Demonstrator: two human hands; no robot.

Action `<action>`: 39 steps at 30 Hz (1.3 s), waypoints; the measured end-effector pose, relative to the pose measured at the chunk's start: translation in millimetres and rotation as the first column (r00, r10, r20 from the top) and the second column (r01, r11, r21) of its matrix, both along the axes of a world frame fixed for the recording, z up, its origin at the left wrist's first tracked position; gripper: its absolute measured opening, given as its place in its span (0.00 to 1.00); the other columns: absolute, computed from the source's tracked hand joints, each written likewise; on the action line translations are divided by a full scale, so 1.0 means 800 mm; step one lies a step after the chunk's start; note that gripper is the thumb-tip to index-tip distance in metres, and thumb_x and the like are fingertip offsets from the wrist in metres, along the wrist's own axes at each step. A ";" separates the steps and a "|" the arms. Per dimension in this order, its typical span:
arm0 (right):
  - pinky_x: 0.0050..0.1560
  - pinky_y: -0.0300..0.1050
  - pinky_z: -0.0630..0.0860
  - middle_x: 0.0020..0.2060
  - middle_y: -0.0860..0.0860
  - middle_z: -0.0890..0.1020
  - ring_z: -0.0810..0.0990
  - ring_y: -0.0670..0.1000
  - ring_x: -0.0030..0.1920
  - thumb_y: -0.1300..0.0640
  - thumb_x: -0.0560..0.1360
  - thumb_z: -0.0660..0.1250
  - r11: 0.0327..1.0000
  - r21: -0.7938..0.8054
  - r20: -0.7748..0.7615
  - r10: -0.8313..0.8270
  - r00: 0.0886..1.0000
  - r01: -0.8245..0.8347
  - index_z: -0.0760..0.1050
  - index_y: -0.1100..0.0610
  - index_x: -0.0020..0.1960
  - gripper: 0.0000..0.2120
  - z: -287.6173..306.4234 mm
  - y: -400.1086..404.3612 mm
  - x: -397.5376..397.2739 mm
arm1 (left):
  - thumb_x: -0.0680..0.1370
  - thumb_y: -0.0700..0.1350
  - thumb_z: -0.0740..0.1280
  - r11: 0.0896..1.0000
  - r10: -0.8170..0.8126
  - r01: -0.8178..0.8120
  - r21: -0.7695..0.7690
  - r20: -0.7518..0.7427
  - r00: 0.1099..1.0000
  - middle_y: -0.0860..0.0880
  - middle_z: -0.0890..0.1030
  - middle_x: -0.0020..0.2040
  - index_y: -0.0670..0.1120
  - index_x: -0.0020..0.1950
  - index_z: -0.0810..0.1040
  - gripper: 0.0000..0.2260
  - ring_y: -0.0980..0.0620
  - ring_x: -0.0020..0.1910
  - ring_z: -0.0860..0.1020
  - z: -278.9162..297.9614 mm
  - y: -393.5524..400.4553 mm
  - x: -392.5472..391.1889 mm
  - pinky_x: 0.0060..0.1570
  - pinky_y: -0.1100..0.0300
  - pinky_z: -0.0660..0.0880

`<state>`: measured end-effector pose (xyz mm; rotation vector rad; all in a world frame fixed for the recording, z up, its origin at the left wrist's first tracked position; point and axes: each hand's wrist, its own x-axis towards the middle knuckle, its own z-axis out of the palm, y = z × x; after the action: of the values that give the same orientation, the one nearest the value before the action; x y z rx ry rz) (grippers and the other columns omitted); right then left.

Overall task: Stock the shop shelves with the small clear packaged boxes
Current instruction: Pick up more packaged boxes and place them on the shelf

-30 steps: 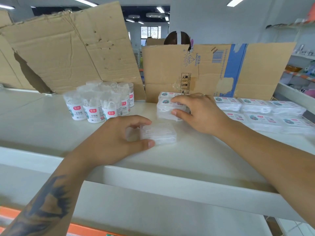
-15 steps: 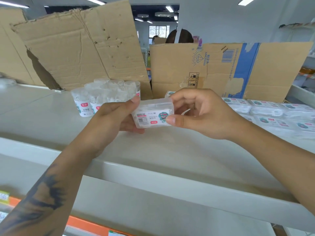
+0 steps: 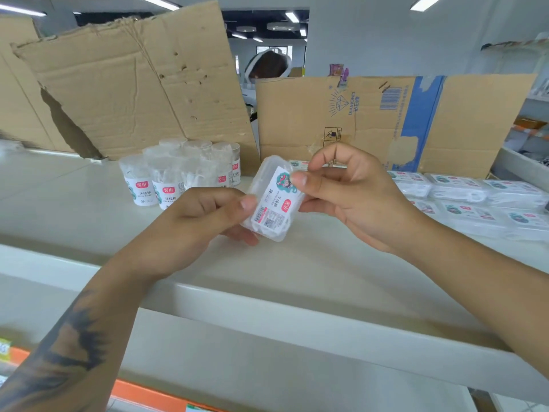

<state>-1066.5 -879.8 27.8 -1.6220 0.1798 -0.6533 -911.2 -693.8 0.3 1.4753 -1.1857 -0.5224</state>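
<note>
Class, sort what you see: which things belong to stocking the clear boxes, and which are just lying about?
Belongs to the job:
clear box, held by left hand and right hand
stocked boxes
shelf

Lying about:
round tubs
cardboard sheets

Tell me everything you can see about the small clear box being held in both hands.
The small clear box is a flat, rounded plastic case with white contents and a white label bearing a barcode, red badge and teal cartoon. It is held tilted above the white shelf, label toward the camera. The left hand pinches its lower left side; the right hand pinches its upper right.
</note>
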 end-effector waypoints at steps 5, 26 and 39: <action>0.51 0.49 0.83 0.46 0.57 0.87 0.85 0.52 0.46 0.63 0.68 0.77 0.988 -0.134 0.027 0.079 0.997 -0.074 0.81 0.58 0.52 0.13 -0.007 0.003 0.003 | 0.76 0.41 0.73 0.992 -0.116 0.114 0.052 0.038 0.993 0.40 0.85 0.58 0.41 0.67 0.79 0.19 0.39 0.60 0.83 -0.001 -0.001 -0.004 0.65 0.44 0.77; 0.56 0.38 0.69 0.60 0.38 0.79 0.76 0.42 0.60 0.52 0.71 0.79 0.529 -0.848 -0.277 -0.398 0.875 -0.028 0.76 0.39 0.66 0.26 0.032 -0.049 -0.039 | 0.69 0.71 0.69 0.929 -0.045 -0.161 0.333 0.535 0.844 0.80 0.68 0.63 0.74 0.74 0.61 0.34 0.78 0.68 0.63 -0.008 -0.012 -0.016 0.63 0.78 0.58; 0.52 0.44 0.72 0.61 0.38 0.77 0.80 0.47 0.56 0.51 0.72 0.78 0.632 -0.773 -0.465 -0.502 0.729 -0.058 0.79 0.40 0.59 0.18 0.026 -0.125 -0.058 | 0.68 0.76 0.60 0.911 -0.094 -0.191 0.365 0.637 0.765 0.68 0.61 0.78 0.70 0.72 0.69 0.33 0.89 0.60 0.47 -0.020 -0.013 -0.004 0.60 0.84 0.45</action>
<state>-1113.0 -979.7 48.8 -2.6632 0.7422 -0.3172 -914.5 -704.1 -15.6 2.1581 -1.6301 -0.2200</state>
